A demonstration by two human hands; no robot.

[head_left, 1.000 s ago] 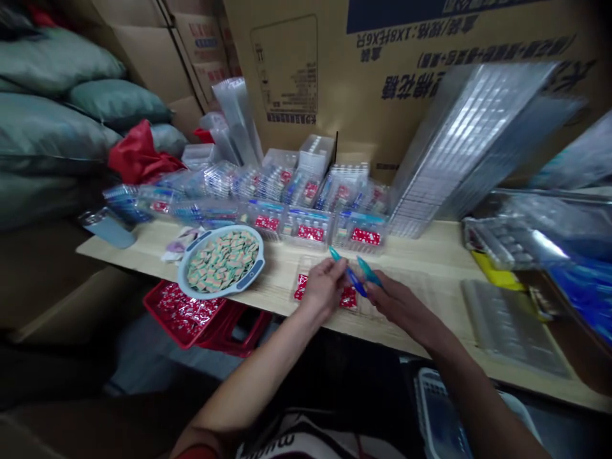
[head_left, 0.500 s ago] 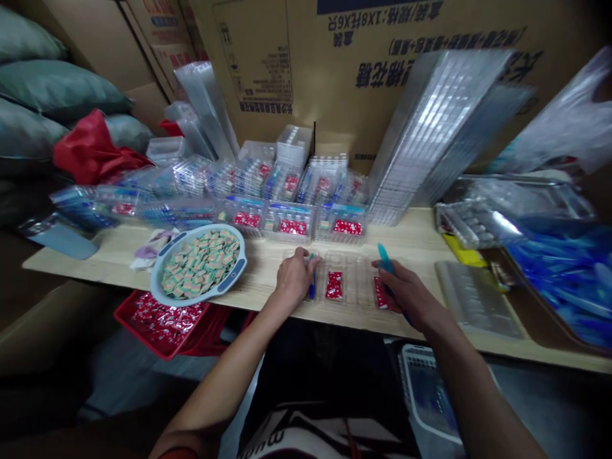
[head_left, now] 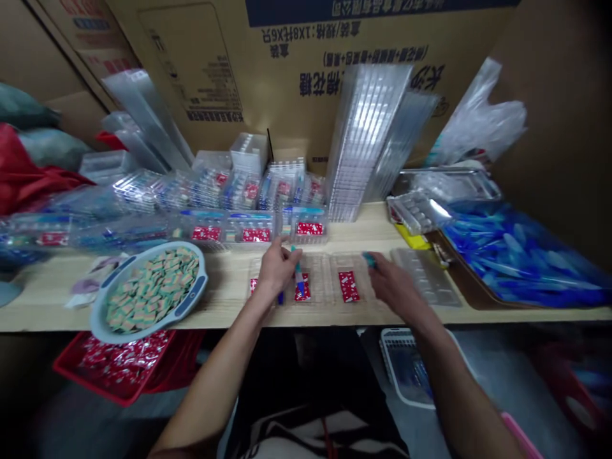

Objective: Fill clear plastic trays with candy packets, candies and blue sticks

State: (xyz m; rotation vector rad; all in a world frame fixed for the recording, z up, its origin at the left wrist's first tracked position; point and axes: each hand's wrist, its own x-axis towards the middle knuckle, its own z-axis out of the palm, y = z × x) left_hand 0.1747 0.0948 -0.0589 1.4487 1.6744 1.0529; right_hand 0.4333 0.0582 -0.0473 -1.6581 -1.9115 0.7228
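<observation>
My left hand (head_left: 276, 271) is pinched on a blue-and-teal pen (head_left: 298, 274), holding it over a clear plastic tray (head_left: 319, 280) on the wooden table (head_left: 229, 296). Red patterned packets (head_left: 349, 286) lie in the tray's compartments. My right hand (head_left: 394, 288) rests at the tray's right end, fingers curled round a teal-tipped pen (head_left: 369, 257) that mostly hides under the hand.
A round bowl of small wrapped squares (head_left: 149, 293) sits at the left. Filled clear packs (head_left: 253, 226) line the back, with tall stacks of empty trays (head_left: 370, 137) against cardboard boxes. A tray of blue pens (head_left: 516, 255) lies at the right. A red crate (head_left: 122, 370) and a white basket (head_left: 406, 370) stand below.
The view has swung right. My left hand has lowered a pen onto the tray, and my right hand has moved from mid-air down to the tray's right end.
</observation>
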